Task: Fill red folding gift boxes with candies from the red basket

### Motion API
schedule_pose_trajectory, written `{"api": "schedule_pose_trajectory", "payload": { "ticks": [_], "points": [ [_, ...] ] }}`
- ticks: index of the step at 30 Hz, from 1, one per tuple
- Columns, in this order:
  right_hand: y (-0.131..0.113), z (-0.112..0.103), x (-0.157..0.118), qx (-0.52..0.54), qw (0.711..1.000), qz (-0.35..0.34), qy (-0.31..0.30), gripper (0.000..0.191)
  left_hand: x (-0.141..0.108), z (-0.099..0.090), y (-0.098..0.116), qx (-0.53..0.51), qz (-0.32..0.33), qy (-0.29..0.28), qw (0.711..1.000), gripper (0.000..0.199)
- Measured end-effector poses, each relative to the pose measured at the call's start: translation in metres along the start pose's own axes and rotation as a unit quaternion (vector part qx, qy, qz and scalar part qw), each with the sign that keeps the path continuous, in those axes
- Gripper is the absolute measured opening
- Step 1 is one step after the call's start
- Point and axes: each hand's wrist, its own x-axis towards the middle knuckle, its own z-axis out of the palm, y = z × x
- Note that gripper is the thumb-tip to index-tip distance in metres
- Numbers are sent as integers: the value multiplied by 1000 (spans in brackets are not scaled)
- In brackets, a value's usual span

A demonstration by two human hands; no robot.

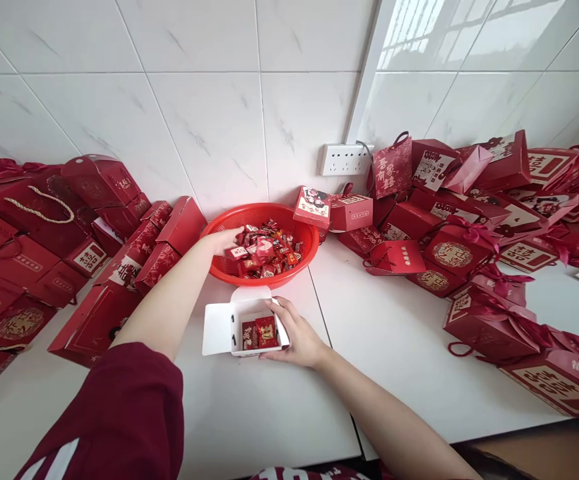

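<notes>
A red plastic basket (314, 257) stands against the wall, with a pile of red-wrapped candies (269, 250) in it. My left hand (226, 241) reaches over its left rim. The fingers are stretched out at the edge of the candies, and part of them is hard to see. In front of the basket an open box (218, 327), white inside, sits on the table with its flaps folded out. Two red candy packets (259, 332) lie inside it. My right hand (297, 337) grips the box's right wall, thumb near the bottom and fingers over the upper edge.
Red gift boxes (169, 250) and bags are stacked at the left. Many more red boxes (457, 257) with ribbons are heaped on the right. One small box (313, 207) overlaps the basket's right rim. A power strip (347, 160) is fixed to the tiled wall. A seam (319, 307) crosses the white tabletop.
</notes>
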Motion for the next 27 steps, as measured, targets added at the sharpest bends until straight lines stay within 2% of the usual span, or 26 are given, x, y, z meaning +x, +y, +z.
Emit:
{"api": "schedule_pose_trajectory", "payload": {
  "ticks": [4, 8, 11, 15, 22, 27],
  "points": [
    [-2, -1, 1, 8, 1000, 12, -8, 107, 6, -6, -3, -18, -29, -68, 997, 52],
    [-3, -1, 0, 7, 1000, 14, -9, 107, 12, -1, -13, 17, -69, -47, 996, 34],
    [-2, -1, 0, 7, 1000, 14, -10, 107, 15, 4, -20, 52, -113, -38, 991, 35],
    [-2, 0, -1, 9, 1000, 14, -9, 106, 19, 5, -21, 69, -153, -68, 983, 36],
    [-3, -2, 0, 14, 999, 26, -17, 107, 23, 4, -20, 114, -149, -91, 978, 35],
    [-3, -2, 0, 10, 1000, 17, -12, 106, 30, 6, -24, 124, -103, -41, 986, 34]
  ]
}}
